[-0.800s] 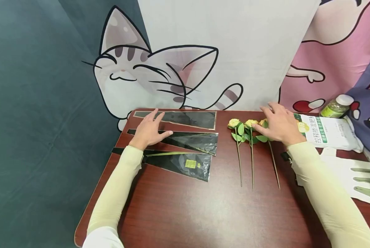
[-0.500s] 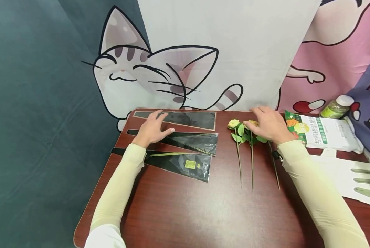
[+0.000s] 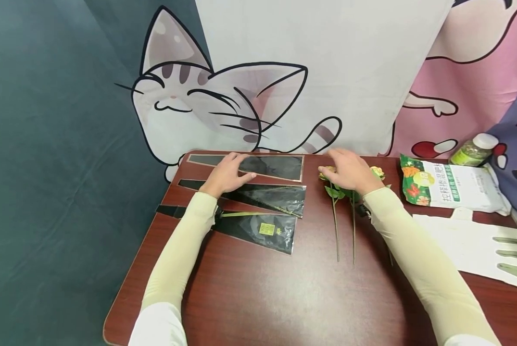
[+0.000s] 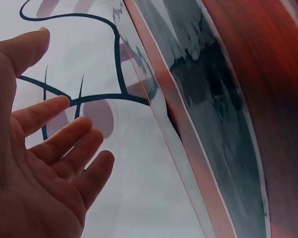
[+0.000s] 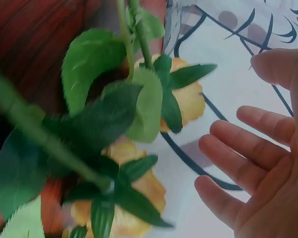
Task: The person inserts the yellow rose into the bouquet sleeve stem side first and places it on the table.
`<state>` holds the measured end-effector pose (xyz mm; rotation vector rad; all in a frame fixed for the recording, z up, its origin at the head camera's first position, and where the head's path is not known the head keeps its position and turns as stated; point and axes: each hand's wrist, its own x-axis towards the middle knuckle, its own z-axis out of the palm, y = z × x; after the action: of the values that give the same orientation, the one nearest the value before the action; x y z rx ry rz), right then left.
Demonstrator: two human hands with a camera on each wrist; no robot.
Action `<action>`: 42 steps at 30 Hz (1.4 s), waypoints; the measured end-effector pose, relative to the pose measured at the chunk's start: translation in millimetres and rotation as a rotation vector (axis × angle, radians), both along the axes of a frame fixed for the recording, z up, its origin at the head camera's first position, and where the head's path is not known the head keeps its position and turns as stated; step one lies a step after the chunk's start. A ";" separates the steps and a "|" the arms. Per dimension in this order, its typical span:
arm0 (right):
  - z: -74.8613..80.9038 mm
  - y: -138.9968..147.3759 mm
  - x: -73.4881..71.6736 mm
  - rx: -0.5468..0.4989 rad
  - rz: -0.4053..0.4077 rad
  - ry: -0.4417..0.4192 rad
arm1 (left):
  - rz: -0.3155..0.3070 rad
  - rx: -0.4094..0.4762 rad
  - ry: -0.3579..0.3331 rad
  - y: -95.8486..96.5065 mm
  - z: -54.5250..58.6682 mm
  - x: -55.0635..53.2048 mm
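Observation:
Above the yellow artificial roses (image 3: 377,171), my right hand (image 3: 349,170) has its fingers spread and holds nothing. It hides part of the blooms; below it run thin green stems (image 3: 354,230). In the right wrist view, a nearer rose bloom (image 5: 139,206) and a farther bloom (image 5: 186,99) show their green undersides beside the relaxed fingers (image 5: 238,148). My left hand (image 3: 228,176) hovers over tapered black-and-clear plastic sleeves, between the back sleeve (image 3: 280,167) and the middle sleeve (image 3: 280,196). Its fingers (image 4: 64,141) are loosely extended with nothing in them. The front sleeve (image 3: 251,230) bears a yellow label.
At the right lie a white printed bag (image 3: 461,187) and a white glove-shaped item (image 3: 466,242). A jar with a white lid (image 3: 474,149) stands behind the bag. A cartoon-cat cloth (image 3: 349,72) hangs behind the brown table (image 3: 293,298).
My right hand has moved left across the roses, uncovering the right bloom and covering the middle one. My left hand has shifted slightly right over the sleeves. The roses and sleeves lie as before.

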<state>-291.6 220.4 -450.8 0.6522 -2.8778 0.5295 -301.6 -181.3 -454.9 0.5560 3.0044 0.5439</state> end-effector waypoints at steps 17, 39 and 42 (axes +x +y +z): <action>-17.2 -37.5 -34.7 -0.010 0.076 -0.096 | -0.057 0.094 -0.129 41.1 -13.1 -32.6; -24.9 -60.3 -59.1 0.129 0.079 -0.300 | -0.043 0.101 -0.257 75.0 -27.4 -59.8; -26.5 -59.0 -60.9 0.137 0.081 -0.346 | -0.029 0.101 -0.296 74.8 -32.4 -60.5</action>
<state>-352.6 161.4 -477.3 0.7683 -3.2468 0.5022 -362.1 -106.5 -487.3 0.4761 2.6979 0.7105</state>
